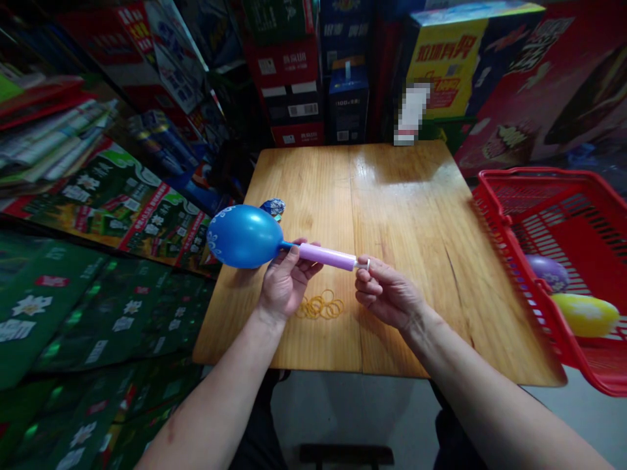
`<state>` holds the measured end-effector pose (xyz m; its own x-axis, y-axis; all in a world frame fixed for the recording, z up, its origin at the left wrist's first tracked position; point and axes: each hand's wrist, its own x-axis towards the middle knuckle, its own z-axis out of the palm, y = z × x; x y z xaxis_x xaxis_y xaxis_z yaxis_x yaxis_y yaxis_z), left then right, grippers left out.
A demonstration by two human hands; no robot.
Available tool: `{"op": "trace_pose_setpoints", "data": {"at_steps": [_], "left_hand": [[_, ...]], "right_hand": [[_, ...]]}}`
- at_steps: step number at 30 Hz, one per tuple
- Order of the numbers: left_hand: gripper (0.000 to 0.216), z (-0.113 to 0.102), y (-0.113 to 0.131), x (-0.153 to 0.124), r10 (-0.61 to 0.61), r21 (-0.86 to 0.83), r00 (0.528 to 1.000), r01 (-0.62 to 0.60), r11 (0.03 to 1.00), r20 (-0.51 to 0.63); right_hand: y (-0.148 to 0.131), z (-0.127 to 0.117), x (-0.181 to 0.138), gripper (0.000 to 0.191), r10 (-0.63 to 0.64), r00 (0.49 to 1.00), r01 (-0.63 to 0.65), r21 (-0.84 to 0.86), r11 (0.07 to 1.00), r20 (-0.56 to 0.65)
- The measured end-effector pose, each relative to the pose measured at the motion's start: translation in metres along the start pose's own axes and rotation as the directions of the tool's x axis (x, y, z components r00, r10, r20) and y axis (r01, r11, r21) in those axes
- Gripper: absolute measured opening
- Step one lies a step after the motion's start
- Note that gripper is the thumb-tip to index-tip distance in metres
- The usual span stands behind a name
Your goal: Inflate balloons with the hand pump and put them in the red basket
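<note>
A blue balloon (246,236) with a white floral print is inflated, its neck on the tip of a pink hand pump (327,256). My left hand (287,279) is closed around the pump's front end and the balloon's neck, thumb on top. My right hand (392,290) pinches the white pump handle (363,264), which sits close to the barrel. Below the pump, several yellow rubber bands (321,305) lie in a loose pile on the wooden table (406,215). Beyond the balloon is a small dark-blue patterned item (273,207), perhaps uninflated balloons.
A red basket (504,196) at the right holds a purple balloon (547,271) and a yellow balloon (585,314). Green cartons (122,313) are stacked along the left, close to the table. More boxes (294,72) stand behind the table's far edge.
</note>
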<state>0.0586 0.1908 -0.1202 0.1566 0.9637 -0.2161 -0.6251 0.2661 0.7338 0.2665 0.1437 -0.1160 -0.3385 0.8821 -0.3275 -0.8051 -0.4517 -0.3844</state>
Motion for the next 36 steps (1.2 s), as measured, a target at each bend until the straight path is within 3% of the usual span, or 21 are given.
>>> {"op": "trace_pose_setpoints", "data": {"at_steps": [9, 16, 21, 26, 33, 36], "left_hand": [[0.024, -0.01, 0.028, 0.009, 0.158, 0.001, 0.987, -0.158, 0.987, -0.034], [0.022, -0.004, 0.0, -0.001, 0.01, -0.003, 1.0, -0.01, 1.0, -0.01], [0.023, -0.003, 0.0, 0.0, 0.02, 0.01, 1.0, -0.02, 1.0, -0.003], [0.025, 0.0, -0.004, -0.003, 0.002, 0.049, 1.0, -0.002, 0.999, 0.007], [0.02, 0.005, -0.01, -0.01, -0.004, 0.035, 1.0, 0.004, 0.999, -0.003], [0.015, 0.0, -0.002, -0.006, 0.023, -0.006, 1.0, -0.023, 1.0, -0.021]], "right_hand": [[-0.031, 0.002, -0.01, 0.011, -0.063, 0.998, 0.063, 0.023, 0.998, -0.009], [0.0, 0.005, -0.002, 0.03, -0.024, 1.0, 0.024, -0.038, 0.999, -0.011], [-0.005, 0.003, -0.001, 0.033, -0.134, 0.989, 0.112, -0.285, 0.952, -0.059], [0.005, 0.0, 0.002, 0.041, -0.256, 0.96, 0.122, -0.658, 0.743, -0.11], [0.013, 0.005, 0.004, 0.038, -0.274, 0.947, 0.103, -0.647, 0.755, -0.169], [0.014, 0.006, 0.005, 0.038, -0.242, 0.952, 0.074, -0.63, 0.773, -0.185]]}}
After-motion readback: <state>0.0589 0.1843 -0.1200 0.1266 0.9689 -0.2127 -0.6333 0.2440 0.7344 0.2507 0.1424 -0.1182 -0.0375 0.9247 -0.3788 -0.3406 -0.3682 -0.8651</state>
